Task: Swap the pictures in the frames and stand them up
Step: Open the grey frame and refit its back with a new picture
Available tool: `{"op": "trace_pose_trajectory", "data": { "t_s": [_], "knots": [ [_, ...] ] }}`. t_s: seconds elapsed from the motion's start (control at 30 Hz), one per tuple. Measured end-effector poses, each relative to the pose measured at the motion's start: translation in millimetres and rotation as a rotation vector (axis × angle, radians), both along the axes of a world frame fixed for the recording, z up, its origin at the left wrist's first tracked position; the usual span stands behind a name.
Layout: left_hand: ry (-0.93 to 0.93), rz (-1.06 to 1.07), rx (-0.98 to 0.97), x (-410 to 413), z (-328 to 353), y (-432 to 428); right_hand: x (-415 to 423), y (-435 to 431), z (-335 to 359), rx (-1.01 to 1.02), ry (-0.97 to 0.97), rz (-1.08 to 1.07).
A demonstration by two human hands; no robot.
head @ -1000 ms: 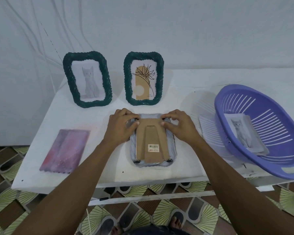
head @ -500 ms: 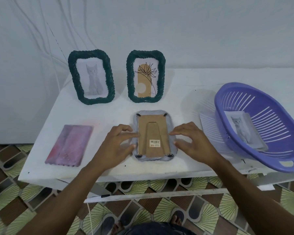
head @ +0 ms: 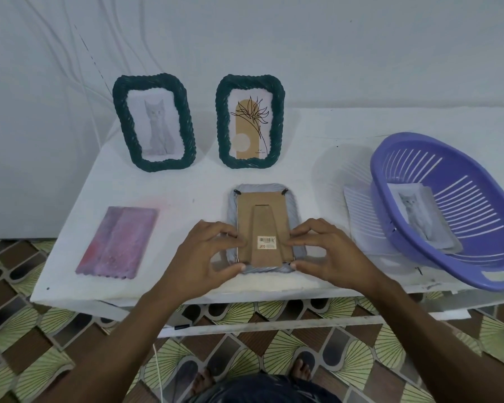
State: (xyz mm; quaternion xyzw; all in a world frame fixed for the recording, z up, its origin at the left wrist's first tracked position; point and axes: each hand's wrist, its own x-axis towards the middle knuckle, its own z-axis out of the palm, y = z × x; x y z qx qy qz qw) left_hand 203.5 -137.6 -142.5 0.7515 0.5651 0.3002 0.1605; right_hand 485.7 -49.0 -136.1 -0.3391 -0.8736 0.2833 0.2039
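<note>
At the far left of the white table (head: 332, 132) we see a pink-and-purple picture (head: 117, 242) lying flat, a rectangle with a mottled, painted look and a wavy near edge. Behind it stands a dark green frame (head: 154, 122), thick and rope-twisted with rounded corners, holding a pale grey cat print.

The left hand (head: 204, 257) comes next. Its fingers are curled, with the fingertips on the left edge of the cardboard back (head: 262, 205) and the thumb at the near left corner, pinching the grey frame (head: 262, 188). That frame lies face down near the middle of the table's front edge. Its twisted grey rim shows around the brown board, which carries a tapered easel flap and a barcode sticker (head: 267, 242). Behind it stands a second green frame (head: 250, 121) of the same woven make, with a line-drawn flower over a tan arch.

The right hand (head: 329, 254) mirrors the left, pinching the frame's right edge and near corner.

At the far right a purple slotted plastic basket (head: 448, 266), oval in shape, sits tilted with a loose cat print (head: 419, 219) inside.
</note>
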Motion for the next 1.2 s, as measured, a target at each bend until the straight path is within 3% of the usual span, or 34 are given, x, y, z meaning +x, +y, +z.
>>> {"op": "trace_pose_trajectory", "data": {
  "t_s": [0.33,0.6,0.77,0.87,0.97,1.07,1.2],
  "knots": [
    [-0.106,0.08,-0.022,1.7,-9.3,4.8,-21.1,-9.0,-11.1,0.05,0.122,-0.143],
    [-0.092,0.1,-0.064,-4.8,-5.8,6.9,-29.5,-9.6,-12.7,0.02,0.088,-0.184],
    [0.064,0.172,0.056,5.9,8.4,17.8,-20.2,-1.6,-3.9,0.031,0.172,-0.279],
    [0.089,0.111,0.038,31.0,19.3,37.2,-9.0,16.1,-10.5,0.121,0.023,-0.448],
    [0.229,0.058,-0.066,69.8,23.3,55.3,-4.4,24.0,-17.2,0.171,-0.094,-0.458],
    [0.438,0.121,-0.091,96.3,11.2,63.4,-3.4,22.6,-16.6,0.133,-0.095,-0.464],
    [0.462,0.157,-0.042,97.6,1.1,65.1,-4.4,22.7,-16.6,0.106,-0.084,-0.478]
  ]
}}
